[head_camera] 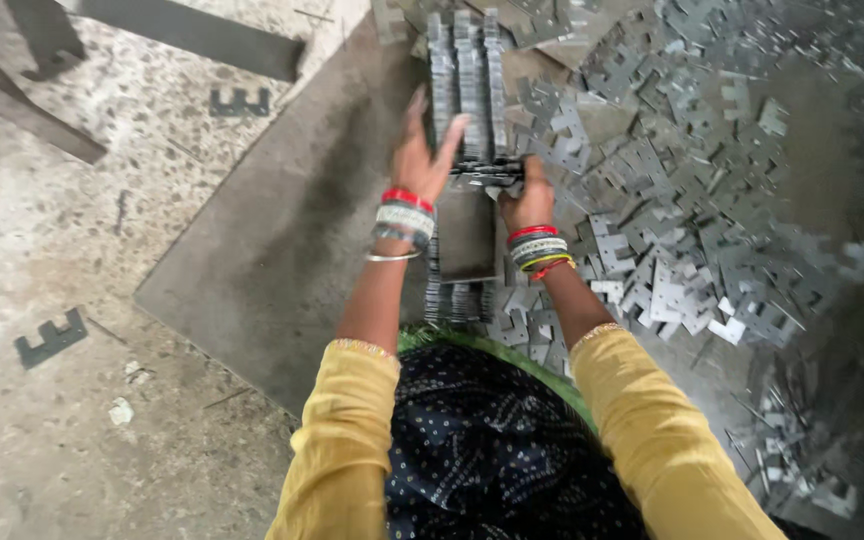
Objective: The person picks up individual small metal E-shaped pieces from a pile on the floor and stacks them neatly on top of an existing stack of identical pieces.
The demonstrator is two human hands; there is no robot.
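— Holding what, that right hand (529,200)?
— A bundle of metal stampings (487,175), gripped at the centre.
— And the left hand (422,155)?
— Open-fingered, pressing the stacked row (467,80) beyond; loose plates (692,230) lie right.

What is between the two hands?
In the head view, between the left hand and right hand sits a small bundle of grey stamped metal plates, which both hands touch.

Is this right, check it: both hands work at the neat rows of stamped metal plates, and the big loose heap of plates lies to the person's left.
Not quite. The head view shows the loose heap on the person's right. Both the left hand and right hand are at the stacked rows.
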